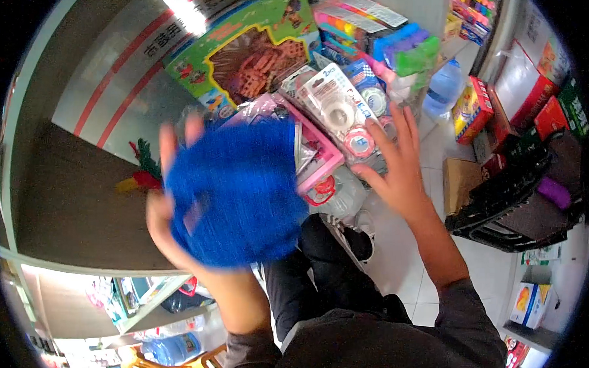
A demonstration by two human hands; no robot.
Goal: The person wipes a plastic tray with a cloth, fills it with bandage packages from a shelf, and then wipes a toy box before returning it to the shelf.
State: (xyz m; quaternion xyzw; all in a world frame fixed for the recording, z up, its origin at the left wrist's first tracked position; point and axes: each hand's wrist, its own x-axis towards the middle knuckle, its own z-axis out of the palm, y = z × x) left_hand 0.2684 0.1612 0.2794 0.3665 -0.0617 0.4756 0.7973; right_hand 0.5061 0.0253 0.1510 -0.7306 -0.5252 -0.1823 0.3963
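My left hand [163,221] is wrapped around the left side of a bright blue ribbed cloth [243,192], blurred by motion, its fingers partly hidden behind it. The cloth overlaps a shallow pink box [323,160] with clear wrap. Over to the right, my right hand [401,177] is open, fingers spread, with its fingertips right at the edge of a blister pack [330,95] of white and pink rolls. A second, blue-backed blister pack [369,90] lies beside it. Behind these leans a green toy box [257,52] picturing a brown brick model.
A brown shelf board [81,198] holds a red-and-green feathery toy [141,166]. Colourful packs [393,47] are heaped at the back. On the right are a large water bottle [443,88], cartons [473,109] and a black chair [515,199]. Tiled floor [401,264] shows below.
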